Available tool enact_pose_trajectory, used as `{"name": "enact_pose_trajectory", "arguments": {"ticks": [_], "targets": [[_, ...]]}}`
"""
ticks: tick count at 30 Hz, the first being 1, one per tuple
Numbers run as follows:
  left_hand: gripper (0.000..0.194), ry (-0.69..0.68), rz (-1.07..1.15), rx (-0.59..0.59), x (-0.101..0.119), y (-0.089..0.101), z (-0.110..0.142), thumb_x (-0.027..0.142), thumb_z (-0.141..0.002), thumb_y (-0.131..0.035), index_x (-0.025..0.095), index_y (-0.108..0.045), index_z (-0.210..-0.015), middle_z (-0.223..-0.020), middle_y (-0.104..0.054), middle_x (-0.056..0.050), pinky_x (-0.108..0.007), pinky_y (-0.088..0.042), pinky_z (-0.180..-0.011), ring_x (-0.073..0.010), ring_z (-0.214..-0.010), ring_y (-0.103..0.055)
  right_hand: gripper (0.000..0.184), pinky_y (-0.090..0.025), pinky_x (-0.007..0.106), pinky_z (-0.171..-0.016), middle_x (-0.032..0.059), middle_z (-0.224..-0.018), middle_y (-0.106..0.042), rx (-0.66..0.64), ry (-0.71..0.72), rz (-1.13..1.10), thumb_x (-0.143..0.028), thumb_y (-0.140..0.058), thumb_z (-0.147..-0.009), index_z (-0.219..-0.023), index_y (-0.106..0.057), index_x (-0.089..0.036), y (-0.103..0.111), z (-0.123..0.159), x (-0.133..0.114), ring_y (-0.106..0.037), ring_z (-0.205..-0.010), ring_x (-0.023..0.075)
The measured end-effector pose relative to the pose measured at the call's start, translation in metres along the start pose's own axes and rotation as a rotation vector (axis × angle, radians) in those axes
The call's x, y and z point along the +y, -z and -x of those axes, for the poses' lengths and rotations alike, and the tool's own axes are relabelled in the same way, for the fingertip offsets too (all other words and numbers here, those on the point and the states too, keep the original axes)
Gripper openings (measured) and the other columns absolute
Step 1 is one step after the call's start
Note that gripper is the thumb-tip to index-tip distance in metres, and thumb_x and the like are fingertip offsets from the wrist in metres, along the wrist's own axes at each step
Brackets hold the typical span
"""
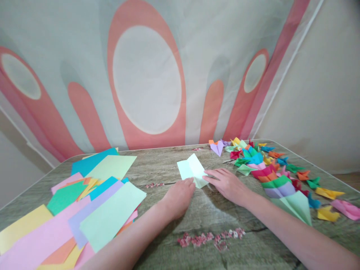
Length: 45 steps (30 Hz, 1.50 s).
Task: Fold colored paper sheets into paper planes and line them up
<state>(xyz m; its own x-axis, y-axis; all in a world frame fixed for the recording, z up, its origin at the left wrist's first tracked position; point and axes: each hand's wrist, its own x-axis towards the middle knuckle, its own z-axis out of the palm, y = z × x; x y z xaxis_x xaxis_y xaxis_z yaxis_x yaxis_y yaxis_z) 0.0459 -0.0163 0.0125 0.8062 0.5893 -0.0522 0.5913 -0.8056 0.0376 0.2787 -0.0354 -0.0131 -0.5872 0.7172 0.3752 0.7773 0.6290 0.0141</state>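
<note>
A small pale green sheet of origami paper (pixel 189 168) with a crease down its middle is in front of me, its two halves angled up from the table. My left hand (pixel 180 195) has its fingers closed together at the sheet's lower edge. At the right edge, my right hand (pixel 229 185) grips the same sheet between thumb and fingers. The undersides of both hands are hidden.
Loose coloured paper sheets (pixel 112 217) lie spread on the left of the wood-patterned table (pixel 165 247). Along the right are many small folded paper pieces (pixel 303 176) and a row of nested paper planes (pixel 295 204). A patterned cloth (pixel 194 75) hangs behind.
</note>
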Motion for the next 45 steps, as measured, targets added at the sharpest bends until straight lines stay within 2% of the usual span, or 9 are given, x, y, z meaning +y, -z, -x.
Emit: {"name": "enact_pose_trajectory", "arguments": {"ticks": [8,13,18,21,25,30,36,41,45], "targets": [[0.032,-0.041,0.044,0.081,-0.01,-0.003,-0.001,0.013,-0.087,-0.038,0.015,-0.049,-0.116,-0.134,-0.045,-0.01,-0.033,-0.031,-0.103,-0.0174,-0.122,-0.043,0.022,-0.04,0.038,-0.086,0.0061,-0.118,-0.059,0.087,0.04,0.022,-0.018,-0.047,-0.09,-0.103,-0.064,-0.022,-0.013,0.0,0.004,-0.05,-0.104,0.0196],[0.027,-0.022,0.094,0.175,-0.013,-0.008,-0.004,0.026,-0.092,-0.037,0.017,-0.057,-0.109,-0.125,-0.053,-0.01,-0.036,-0.034,-0.101,-0.0191,-0.116,-0.048,0.019,-0.037,0.036,-0.087,0.0032,-0.106,-0.064,0.049,0.078,-0.04,-0.019,-0.047,-0.091,-0.093,-0.066,-0.022,-0.01,0.0,-0.002,-0.051,-0.102,0.0174],[0.024,0.044,0.151,0.241,-0.012,-0.013,-0.007,0.027,-0.09,-0.041,0.018,-0.061,-0.1,-0.117,-0.057,-0.008,-0.036,-0.038,-0.096,-0.0196,-0.108,-0.052,0.02,-0.037,0.034,-0.085,0.003,-0.095,-0.067,0.022,0.069,-0.168,-0.023,-0.047,-0.09,-0.086,-0.066,-0.021,-0.008,-0.004,-0.011,-0.054,-0.095,0.0155],[0.019,0.08,0.208,0.287,-0.012,-0.018,-0.009,0.026,-0.088,-0.046,0.019,-0.061,-0.095,-0.113,-0.059,-0.006,-0.034,-0.039,-0.095,-0.0195,-0.108,-0.051,0.019,-0.039,0.031,-0.084,0.0026,-0.09,-0.067,0.006,0.029,-0.294,-0.026,-0.047,-0.091,-0.087,-0.065,-0.021,-0.008,-0.006,-0.012,-0.057,-0.089,0.014],[0.013,0.13,0.277,0.341,-0.014,-0.024,-0.011,0.025,-0.083,-0.052,0.02,-0.061,-0.092,-0.111,-0.059,-0.005,-0.034,-0.039,-0.094,-0.0194,-0.108,-0.05,0.018,-0.043,0.03,-0.081,0.0048,-0.091,-0.065,0.039,-0.092,-0.434,-0.028,-0.047,-0.09,-0.091,-0.062,-0.019,-0.01,-0.007,-0.007,-0.058,-0.087,0.0152],[0.016,0.16,0.331,0.352,-0.016,-0.027,-0.011,0.026,-0.08,-0.054,0.022,-0.062,-0.093,-0.113,-0.057,-0.003,-0.036,-0.038,-0.093,-0.0198,-0.107,-0.049,0.018,-0.043,0.032,-0.081,0.0057,-0.092,-0.062,0.052,-0.204,-0.52,-0.027,-0.05,-0.088,-0.079,-0.061,-0.017,-0.017,-0.01,-0.003,-0.057,-0.088,0.0161],[0.018,0.16,0.362,0.37,-0.017,-0.027,-0.012,0.024,-0.085,-0.047,0.022,-0.063,-0.092,-0.11,-0.058,-0.002,-0.035,-0.038,-0.092,-0.0183,-0.105,-0.05,0.018,-0.042,0.033,-0.083,0.0059,-0.096,-0.057,0.092,-0.377,-0.55,-0.027,-0.055,-0.083,-0.068,-0.057,-0.017,-0.023,-0.015,-0.004,-0.055,-0.09,0.0168],[0.021,0.141,0.371,0.389,-0.019,-0.029,-0.012,0.023,-0.085,-0.046,0.022,-0.065,-0.094,-0.11,-0.059,-0.003,-0.034,-0.038,-0.092,-0.019,-0.105,-0.05,0.015,-0.04,0.035,-0.085,0.006,-0.096,-0.056,0.11,-0.408,-0.55,-0.025,-0.056,-0.081,-0.068,-0.056,-0.017,-0.028,-0.014,-0.004,-0.053,-0.093,0.018],[0.024,0.066,0.331,0.366,-0.022,-0.025,-0.011,0.02,-0.086,-0.045,0.021,-0.066,-0.097,-0.106,-0.06,-0.004,-0.033,-0.039,-0.092,-0.019,-0.102,-0.052,0.014,-0.04,0.036,-0.084,0.0059,-0.096,-0.055,0.121,-0.4,-0.538,-0.025,-0.057,-0.08,-0.067,-0.055,-0.018,-0.032,-0.013,-0.001,-0.053,-0.093,0.0191]]}}
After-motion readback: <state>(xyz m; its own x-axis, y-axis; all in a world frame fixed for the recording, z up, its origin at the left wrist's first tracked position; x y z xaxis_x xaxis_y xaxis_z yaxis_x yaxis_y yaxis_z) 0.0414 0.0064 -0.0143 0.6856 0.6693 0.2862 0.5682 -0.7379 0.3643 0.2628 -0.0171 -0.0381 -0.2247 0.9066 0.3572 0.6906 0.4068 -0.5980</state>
